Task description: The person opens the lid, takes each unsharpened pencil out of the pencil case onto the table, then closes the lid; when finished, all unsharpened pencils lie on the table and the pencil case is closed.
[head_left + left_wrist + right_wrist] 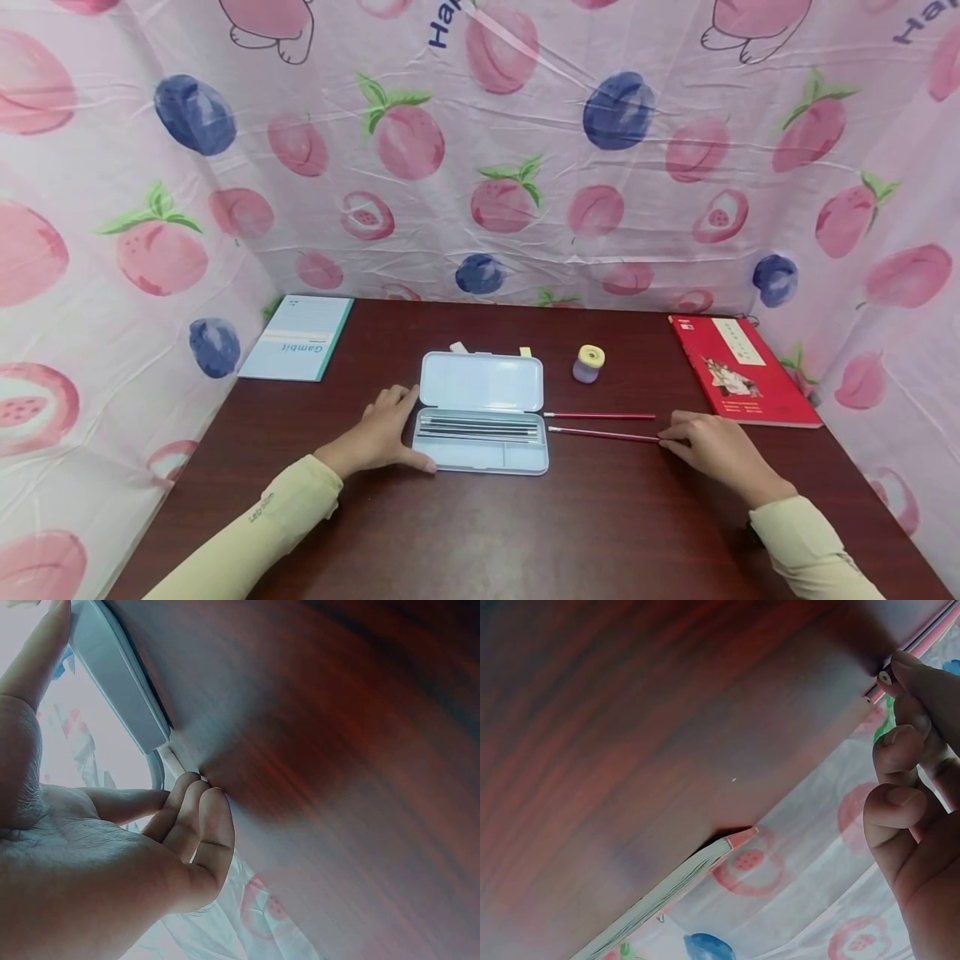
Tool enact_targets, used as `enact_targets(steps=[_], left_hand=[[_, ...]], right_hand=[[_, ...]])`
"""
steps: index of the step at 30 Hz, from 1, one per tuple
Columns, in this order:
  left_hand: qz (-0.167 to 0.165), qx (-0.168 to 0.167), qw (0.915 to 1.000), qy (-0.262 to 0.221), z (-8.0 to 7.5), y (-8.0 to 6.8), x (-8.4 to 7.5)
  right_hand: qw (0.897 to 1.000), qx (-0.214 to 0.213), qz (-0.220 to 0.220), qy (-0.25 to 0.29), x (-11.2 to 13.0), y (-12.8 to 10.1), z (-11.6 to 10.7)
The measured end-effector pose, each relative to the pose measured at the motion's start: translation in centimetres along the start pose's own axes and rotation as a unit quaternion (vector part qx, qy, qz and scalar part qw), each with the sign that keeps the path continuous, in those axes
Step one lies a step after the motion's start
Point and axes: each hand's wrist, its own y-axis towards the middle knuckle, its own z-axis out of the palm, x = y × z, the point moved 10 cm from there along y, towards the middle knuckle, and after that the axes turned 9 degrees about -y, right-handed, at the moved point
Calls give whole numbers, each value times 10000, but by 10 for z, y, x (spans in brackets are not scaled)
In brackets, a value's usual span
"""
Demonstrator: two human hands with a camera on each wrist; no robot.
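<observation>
Pencils partly packed: several dark pencils lying in open pale-blue plastic pencil case (482, 417) at table centre. Two thin red pencils (603, 433) waiting outside, at case's 3 o'clock. Right hand (716, 450) pinching nearer pencil's end. Left hand (382, 433), fingers relaxed, steadying case at its 9 o'clock. Judging work roughly halfway, two left.

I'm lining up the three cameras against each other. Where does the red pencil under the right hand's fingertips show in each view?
Head: the near red pencil lies right of the open pencil case, its far end at the right hand.
Left wrist: not in it.
Right wrist: only its end, top right, at the fingertips.
Shared landmark: the dark wooden table, in all three.
</observation>
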Motion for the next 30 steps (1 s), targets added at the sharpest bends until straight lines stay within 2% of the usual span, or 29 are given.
enact_targets(steps=[12, 17, 24, 30], left_hand=[[22, -31, 10000, 32, -1, 0, -1], [19, -2, 10000, 29, 1, 0, 0], [3, 15, 10000, 14, 2, 1, 2], [-9, 4, 10000, 28, 1, 1, 2]], right_hand=[[10000, -17, -37, -80, 1, 0, -1], [9993, -347, -129, -27, 4, 1, -7], [9955, -905, -232, 155, 23, 12, -22], [9923, -1040, -300, 600, 47, 28, -26]])
